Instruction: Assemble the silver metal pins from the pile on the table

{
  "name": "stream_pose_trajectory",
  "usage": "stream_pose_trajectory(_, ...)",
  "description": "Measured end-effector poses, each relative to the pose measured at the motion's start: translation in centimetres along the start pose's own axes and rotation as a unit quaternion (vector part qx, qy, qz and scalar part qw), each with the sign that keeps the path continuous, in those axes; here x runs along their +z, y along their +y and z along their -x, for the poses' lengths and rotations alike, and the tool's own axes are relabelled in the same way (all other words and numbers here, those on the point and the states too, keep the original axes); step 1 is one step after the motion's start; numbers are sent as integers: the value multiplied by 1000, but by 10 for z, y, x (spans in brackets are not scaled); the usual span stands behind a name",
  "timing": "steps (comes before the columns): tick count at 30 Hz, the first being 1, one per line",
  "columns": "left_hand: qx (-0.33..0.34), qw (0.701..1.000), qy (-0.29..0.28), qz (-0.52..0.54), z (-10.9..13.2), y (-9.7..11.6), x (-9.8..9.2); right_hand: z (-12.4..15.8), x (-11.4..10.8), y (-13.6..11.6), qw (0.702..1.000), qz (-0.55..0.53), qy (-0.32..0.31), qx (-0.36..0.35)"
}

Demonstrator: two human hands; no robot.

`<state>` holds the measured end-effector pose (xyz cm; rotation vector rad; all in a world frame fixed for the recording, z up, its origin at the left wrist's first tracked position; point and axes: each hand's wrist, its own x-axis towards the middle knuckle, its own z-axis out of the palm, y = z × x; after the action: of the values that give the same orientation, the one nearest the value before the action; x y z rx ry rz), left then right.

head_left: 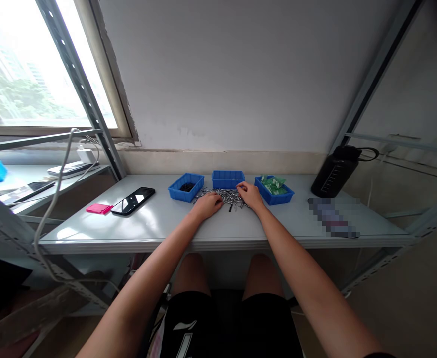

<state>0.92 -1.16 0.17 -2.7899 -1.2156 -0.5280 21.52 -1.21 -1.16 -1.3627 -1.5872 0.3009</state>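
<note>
A heap of small silver metal parts [226, 196] lies on the grey table [173, 223], in front of three blue bins. My left hand [210, 203] rests palm down at the heap's left edge, fingers curled onto the parts. My right hand [250, 193] sits at the heap's right edge with its fingertips pinched together; what they hold is too small to make out. The left blue bin [186, 187] holds dark parts. The middle blue bin [227, 179] stands behind the heap, its contents hidden. The right blue bin [274, 190] holds green pieces.
A black phone [132, 201] and a pink flat item [99, 208] lie at the table's left. A black bottle [335, 171] leans at the back right, with a blurred object [333, 217] before it. A side shelf at left carries a power strip [72, 168] and cables.
</note>
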Motion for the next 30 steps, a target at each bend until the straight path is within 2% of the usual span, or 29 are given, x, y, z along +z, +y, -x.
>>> stream_pose_trajectory(10, -35, 999, 11, -3, -1, -1, 3, -1, 0, 2, 1000, 3, -5, 0)
stream_pose_trajectory(30, -41, 999, 3, 1, -3, 2, 4, 0, 0, 0, 1000, 3, -11, -2)
